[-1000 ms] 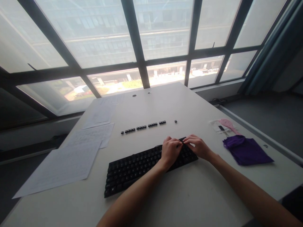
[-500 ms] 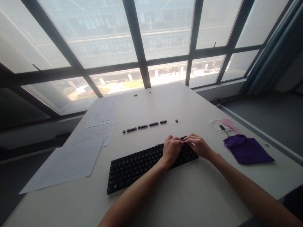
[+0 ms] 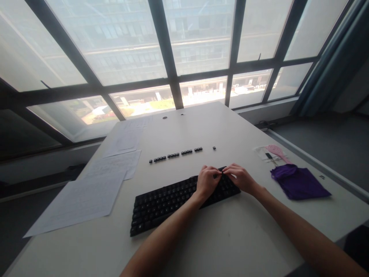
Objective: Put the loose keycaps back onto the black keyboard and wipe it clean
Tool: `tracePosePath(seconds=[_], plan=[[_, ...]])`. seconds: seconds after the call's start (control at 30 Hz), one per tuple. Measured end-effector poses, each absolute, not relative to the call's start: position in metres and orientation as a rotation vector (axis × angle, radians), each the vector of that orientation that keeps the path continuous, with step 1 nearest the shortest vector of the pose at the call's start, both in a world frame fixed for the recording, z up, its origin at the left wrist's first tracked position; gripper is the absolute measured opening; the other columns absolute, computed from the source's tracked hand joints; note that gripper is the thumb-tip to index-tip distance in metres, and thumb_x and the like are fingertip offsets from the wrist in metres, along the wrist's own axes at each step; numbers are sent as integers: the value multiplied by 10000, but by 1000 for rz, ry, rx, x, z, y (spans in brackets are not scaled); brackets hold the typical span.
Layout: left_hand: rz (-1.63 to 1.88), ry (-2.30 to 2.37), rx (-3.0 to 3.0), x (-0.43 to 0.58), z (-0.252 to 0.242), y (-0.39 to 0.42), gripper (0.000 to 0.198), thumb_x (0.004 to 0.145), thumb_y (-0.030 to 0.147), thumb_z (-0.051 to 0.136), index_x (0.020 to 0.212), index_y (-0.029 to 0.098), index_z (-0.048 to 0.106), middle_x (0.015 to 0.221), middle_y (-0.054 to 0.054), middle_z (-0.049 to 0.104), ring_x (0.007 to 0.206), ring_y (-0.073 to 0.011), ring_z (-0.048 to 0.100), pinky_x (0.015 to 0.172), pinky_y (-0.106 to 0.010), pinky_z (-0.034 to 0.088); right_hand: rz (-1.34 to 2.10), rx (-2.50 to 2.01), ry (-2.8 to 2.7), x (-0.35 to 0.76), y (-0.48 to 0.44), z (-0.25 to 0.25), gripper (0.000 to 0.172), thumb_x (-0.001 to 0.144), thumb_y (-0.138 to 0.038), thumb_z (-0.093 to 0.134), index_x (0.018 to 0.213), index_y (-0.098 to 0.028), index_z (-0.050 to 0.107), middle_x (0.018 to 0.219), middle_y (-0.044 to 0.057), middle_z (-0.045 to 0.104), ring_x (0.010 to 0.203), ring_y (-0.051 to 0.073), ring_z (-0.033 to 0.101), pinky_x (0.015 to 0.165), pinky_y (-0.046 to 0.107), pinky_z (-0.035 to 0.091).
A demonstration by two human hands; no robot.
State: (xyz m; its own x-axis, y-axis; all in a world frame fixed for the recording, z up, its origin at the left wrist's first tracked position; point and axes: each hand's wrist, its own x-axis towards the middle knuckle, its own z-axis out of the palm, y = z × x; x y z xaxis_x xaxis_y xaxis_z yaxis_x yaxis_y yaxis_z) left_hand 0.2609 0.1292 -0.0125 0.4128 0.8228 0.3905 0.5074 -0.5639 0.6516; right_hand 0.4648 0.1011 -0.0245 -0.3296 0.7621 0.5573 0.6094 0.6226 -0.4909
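Note:
A black keyboard (image 3: 164,206) lies aslant on the white table in front of me. My left hand (image 3: 208,180) rests over its right part, with thumb and forefinger pinched together at the far edge. From the other side my right hand (image 3: 238,177) meets it there, its fingers closed too. Between the fingertips of both hands is a small dark piece that looks like a keycap; the fingers mostly hide it. Beyond the keyboard, several loose black keycaps (image 3: 173,155) stand in a row in small groups. One single keycap (image 3: 214,148) sits apart at the right end.
Sheets of paper (image 3: 77,200) cover the left side of the white table (image 3: 198,127). To the right lie a purple cloth bag (image 3: 301,182), a pink round-headed object (image 3: 276,150) with a handle, and a small dark tool (image 3: 269,156). Windows rise behind the table.
The view has shifted very slightly. Both hands stay pinched together at the same place on the keyboard, and the loose keycaps have not moved.

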Motion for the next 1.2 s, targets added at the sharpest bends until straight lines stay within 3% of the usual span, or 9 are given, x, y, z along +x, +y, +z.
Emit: tracePosePath(seconds=[0.7, 1.2], plan=[[926, 1068, 2315, 261, -9, 127, 147, 925, 189, 705, 908, 272, 826, 987, -11, 779, 888, -201, 599, 856, -337, 487, 267, -1098, -2043, 466, 101, -24, 250, 942, -87, 586, 973, -253, 771, 1002, 55, 775, 965, 241, 672, 866, 409, 574], [939, 1119, 2231, 261, -11, 129, 128, 900, 199, 722, 905, 268, 830, 985, -14, 793, 902, -206, 660, 907, -362, 490, 311, -1081, -2011, 464, 102, -23, 222, 957, -124, 577, 919, -248, 758, 961, 64, 752, 922, 233, 670, 843, 407, 575]])
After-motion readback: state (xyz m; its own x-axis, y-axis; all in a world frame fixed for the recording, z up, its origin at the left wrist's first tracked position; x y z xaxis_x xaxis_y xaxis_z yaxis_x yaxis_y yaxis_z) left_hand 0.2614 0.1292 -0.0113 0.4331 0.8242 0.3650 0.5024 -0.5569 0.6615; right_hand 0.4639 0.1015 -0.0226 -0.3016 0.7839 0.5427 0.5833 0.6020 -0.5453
